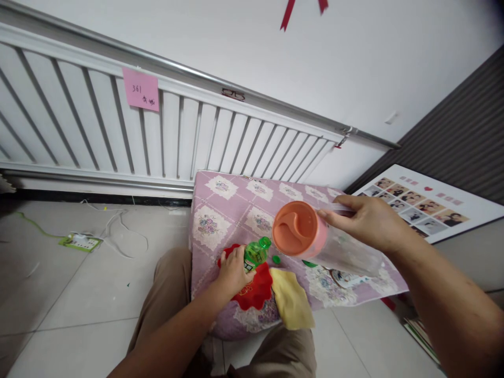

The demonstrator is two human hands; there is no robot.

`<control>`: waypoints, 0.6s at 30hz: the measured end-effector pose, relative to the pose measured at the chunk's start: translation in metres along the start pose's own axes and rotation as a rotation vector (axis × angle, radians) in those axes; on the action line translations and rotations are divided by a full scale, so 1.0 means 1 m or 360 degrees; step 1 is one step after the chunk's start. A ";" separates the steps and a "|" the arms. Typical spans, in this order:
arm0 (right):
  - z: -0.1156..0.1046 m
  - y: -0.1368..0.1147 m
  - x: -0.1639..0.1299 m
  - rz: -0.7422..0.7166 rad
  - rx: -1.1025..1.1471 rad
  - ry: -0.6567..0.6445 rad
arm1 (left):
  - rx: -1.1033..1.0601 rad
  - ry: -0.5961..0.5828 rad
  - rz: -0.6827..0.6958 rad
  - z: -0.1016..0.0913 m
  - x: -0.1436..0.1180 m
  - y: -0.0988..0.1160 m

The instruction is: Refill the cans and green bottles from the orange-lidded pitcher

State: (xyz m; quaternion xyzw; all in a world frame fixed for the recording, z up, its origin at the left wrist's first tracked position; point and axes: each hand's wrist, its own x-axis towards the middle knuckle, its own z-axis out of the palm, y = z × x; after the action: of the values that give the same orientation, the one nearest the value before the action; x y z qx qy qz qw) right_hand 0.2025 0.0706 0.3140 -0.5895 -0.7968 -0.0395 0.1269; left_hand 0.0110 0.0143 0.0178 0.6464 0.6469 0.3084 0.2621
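My left hand [233, 270] is wrapped round a small green bottle [255, 254], which has no cap on and stands over a red scalloped plate [258, 294]. In my right hand [370, 218] is the handle of a clear pitcher [348, 252]. The pitcher is tilted almost onto its side, its orange lid [293, 228] facing left toward the bottle's mouth but apart from it. A green bottle cap [276, 259] lies on the tablecloth between them. A folded yellow cloth [292, 299] hangs over the table's near edge. I cannot make out any liquid flowing.
The small table wears a purple flowered tablecloth [220, 210]. Behind it runs a white radiator [212, 136] with a pink note [140, 89]. A power strip [79, 242] with cables lies on the floor at left. A photo board [429, 202] leans at right; books [423, 338] sit below.
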 end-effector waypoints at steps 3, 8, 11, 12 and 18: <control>-0.001 -0.004 -0.001 -0.0002 0.0032 0.0013 | 0.0006 -0.0008 -0.0017 0.000 0.001 0.000; -0.002 -0.011 -0.002 0.0007 0.0102 0.0008 | -0.0002 0.0006 -0.0003 0.001 0.000 -0.001; -0.002 -0.012 -0.002 -0.0003 0.0098 0.0010 | -0.0010 0.0023 0.0007 0.001 0.000 -0.001; -0.002 -0.011 -0.002 -0.0009 0.0089 0.0014 | -0.0013 0.0024 0.0011 0.001 0.000 -0.001; 0.000 -0.006 0.000 -0.0039 0.0041 0.0024 | -0.0029 0.0024 0.0017 0.001 0.000 -0.002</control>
State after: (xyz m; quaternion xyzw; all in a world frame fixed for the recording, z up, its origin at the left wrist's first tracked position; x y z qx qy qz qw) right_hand 0.1971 0.0685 0.3147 -0.5778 -0.8034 -0.0351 0.1399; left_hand 0.0104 0.0143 0.0162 0.6450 0.6425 0.3207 0.2614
